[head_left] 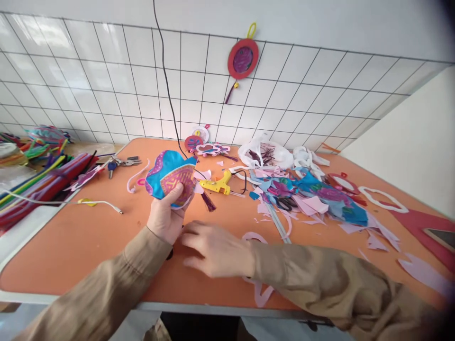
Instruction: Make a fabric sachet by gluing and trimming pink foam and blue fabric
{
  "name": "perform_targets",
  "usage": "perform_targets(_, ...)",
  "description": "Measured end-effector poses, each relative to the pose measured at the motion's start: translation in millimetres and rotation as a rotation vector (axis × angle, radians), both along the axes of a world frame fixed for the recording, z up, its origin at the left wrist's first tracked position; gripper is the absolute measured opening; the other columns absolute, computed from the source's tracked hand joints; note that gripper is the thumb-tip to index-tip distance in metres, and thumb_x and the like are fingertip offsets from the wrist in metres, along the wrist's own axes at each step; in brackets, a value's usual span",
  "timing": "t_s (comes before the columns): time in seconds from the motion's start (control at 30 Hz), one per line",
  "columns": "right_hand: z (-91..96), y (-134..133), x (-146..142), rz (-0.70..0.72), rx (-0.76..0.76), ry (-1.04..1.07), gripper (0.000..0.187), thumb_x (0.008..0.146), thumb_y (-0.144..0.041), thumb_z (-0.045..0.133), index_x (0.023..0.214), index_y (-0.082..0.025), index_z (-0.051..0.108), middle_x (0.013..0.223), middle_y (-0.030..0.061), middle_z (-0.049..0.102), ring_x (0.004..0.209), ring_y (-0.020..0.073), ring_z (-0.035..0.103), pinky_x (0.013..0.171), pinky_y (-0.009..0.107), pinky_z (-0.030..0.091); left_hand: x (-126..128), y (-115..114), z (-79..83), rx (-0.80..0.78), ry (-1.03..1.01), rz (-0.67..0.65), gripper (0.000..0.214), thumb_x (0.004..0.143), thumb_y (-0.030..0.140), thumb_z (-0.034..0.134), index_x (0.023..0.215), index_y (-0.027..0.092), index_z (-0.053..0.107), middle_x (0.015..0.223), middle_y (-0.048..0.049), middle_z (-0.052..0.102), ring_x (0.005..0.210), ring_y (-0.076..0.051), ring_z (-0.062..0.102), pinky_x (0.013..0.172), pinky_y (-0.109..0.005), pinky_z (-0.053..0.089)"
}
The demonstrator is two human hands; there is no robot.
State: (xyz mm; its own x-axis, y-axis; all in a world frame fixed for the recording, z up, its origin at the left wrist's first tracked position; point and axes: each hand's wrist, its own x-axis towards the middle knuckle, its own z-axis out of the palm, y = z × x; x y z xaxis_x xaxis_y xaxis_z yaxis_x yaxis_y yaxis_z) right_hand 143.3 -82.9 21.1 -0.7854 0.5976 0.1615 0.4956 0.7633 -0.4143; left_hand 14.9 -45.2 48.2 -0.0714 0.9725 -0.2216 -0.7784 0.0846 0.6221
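My left hand [168, 213] grips a piece of blue and purple patterned fabric [168, 175], thumb across its front and the piece tilted upright above the table. A pink loop [141, 182] shows at its left edge. My right hand [209, 248] is just below and right of it, slightly blurred, its fingers apart over the table with nothing visible in them. Between the hands, a small black object [169, 255] shows in part; its kind is hidden. Under my right forearm lies a pink cut-out frame [263, 296], partly covered.
A yellow glue gun [218, 183] lies ahead. Fabric and paper scraps [313, 194] with a metal ruler [279, 222] cover the right side. Pipe cleaners [53, 184], keys [112, 166] and a white cable [103, 202] are left. A red round ornament [243, 59] hangs on the tiled wall.
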Motion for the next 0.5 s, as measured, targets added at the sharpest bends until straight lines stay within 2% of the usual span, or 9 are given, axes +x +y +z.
perform_targets(0.1,-4.5,6.4,-18.9,-0.029,0.083,-0.147,0.030,0.089,-0.037,0.056,0.106,-0.013,0.066,0.106,0.0136,0.066,0.090,0.0241,0.061,0.076,0.035,0.048,-2.4,-2.3,1.7,-0.004,-0.027,-0.007,0.025,0.076,0.002,0.067,0.098,0.014,0.068,0.088,-0.0039,0.076,0.080,-0.016,0.072,0.075,-0.026,0.060)
perform_targets(0.3,0.6,20.7,-46.1,-0.169,0.028,-0.291,0.023,0.086,-0.034,0.055,0.089,-0.015,0.068,0.094,0.0113,0.070,0.079,0.0253,0.064,0.055,0.031,0.039,-14.2,-2.8,14.4,-0.013,-0.114,-0.046,0.028,0.078,0.001,0.064,0.100,0.016,0.069,0.094,-0.0047,0.076,0.086,-0.018,0.073,0.076,-0.025,0.059)
perform_targets(0.4,7.3,22.8,-48.7,-0.162,0.037,-0.356,0.018,0.083,-0.027,0.056,0.082,-0.014,0.067,0.090,0.0130,0.069,0.080,0.0262,0.063,0.056,0.031,0.037,-18.9,-3.8,19.9,-0.044,-0.151,-0.046,0.026,0.080,0.000,0.061,0.098,0.015,0.069,0.091,-0.0047,0.077,0.082,-0.016,0.073,0.073,-0.024,0.060)
perform_targets(0.5,12.4,21.8,-42.4,-0.140,0.049,-0.404,0.017,0.079,-0.022,0.058,0.089,-0.011,0.065,0.094,0.0162,0.067,0.083,0.0271,0.061,0.059,0.032,0.038,-22.0,-3.0,22.4,-0.077,-0.180,-0.053,0.023,0.080,-0.001,0.060,0.095,0.014,0.070,0.088,-0.0051,0.077,0.080,-0.016,0.073,0.072,-0.023,0.060)
